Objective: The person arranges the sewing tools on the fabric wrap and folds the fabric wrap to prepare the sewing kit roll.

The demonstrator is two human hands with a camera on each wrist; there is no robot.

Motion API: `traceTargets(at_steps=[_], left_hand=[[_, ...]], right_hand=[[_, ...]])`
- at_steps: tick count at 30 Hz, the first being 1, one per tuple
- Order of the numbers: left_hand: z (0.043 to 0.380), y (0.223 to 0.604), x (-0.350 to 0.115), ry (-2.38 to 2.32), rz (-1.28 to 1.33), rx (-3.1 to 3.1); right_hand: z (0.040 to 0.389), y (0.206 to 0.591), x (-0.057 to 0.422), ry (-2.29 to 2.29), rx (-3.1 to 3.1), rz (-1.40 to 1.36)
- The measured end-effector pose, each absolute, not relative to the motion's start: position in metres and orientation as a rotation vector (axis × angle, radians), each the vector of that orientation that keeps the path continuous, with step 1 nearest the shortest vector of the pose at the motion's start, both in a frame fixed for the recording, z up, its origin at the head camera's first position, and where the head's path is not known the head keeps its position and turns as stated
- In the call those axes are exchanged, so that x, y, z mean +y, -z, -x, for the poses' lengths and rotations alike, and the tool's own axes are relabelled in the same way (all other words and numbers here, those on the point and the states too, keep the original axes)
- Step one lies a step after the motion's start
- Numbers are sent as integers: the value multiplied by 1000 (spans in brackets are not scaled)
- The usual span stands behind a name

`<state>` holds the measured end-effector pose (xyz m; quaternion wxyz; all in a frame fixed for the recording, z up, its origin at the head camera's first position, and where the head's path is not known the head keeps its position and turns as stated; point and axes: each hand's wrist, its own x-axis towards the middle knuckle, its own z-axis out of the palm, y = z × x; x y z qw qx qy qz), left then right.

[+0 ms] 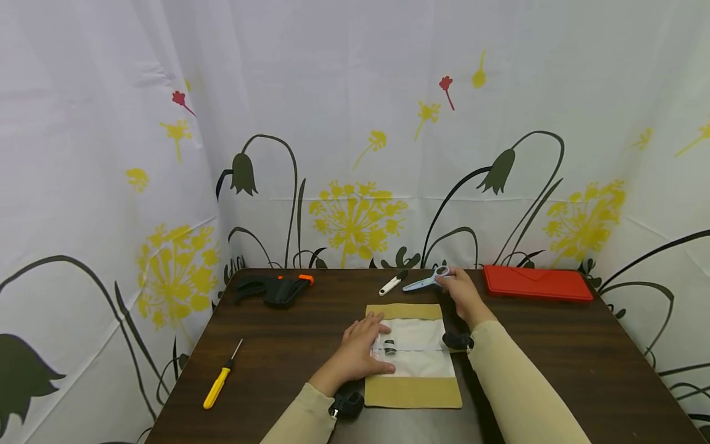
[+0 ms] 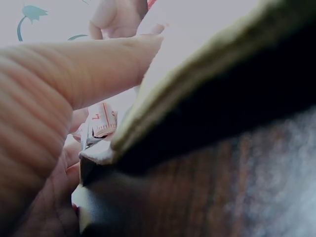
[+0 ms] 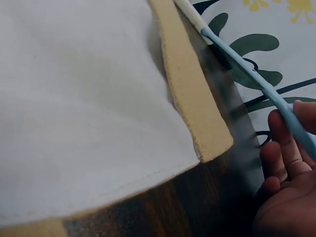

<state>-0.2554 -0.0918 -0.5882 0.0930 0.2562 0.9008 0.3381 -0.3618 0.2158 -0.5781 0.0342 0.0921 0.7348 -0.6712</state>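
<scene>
Scissors (image 1: 424, 283) at the far side of the table (image 1: 288, 370), beyond the tan-edged cloth (image 1: 413, 393). The right hand (image 1: 463, 296), its arm extended, has a narrow grip, pinching the handle end between thumb and fingers, presumably to keep the blades clear of the hand; they point left, towards a white-handled tool (image 1: 390, 285). The left hand (image 1: 357, 348) rests on the cloth's left part beside a measuring tape (image 2: 103, 119), its grip wide, fingers and thumb spread, probably to steady the fabric.

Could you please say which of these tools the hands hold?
The light-blue scissors, in the right hand; the yellow screwdriver, white tool and black tool lie untouched.
</scene>
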Motion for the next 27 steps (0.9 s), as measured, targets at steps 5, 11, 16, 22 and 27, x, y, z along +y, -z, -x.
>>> traceTargets(at_steps=[5, 11, 16, 22, 27], left_hand=[[255, 590, -92, -1017, -772, 2669], [253, 586, -93, -1026, -805, 2664], [253, 587, -94, -1055, -854, 2662], [253, 588, -93, -1077, -849, 2669], [253, 587, -94, -1094, -778, 2646]], right_hand=[[363, 583, 220, 2262, 2064, -242], [354, 582, 218, 2520, 1878, -287], [338, 571, 206, 2641, 1857, -300], [322, 566, 190, 2676, 1772, -230], [311, 570, 184, 2672, 1782, -164]])
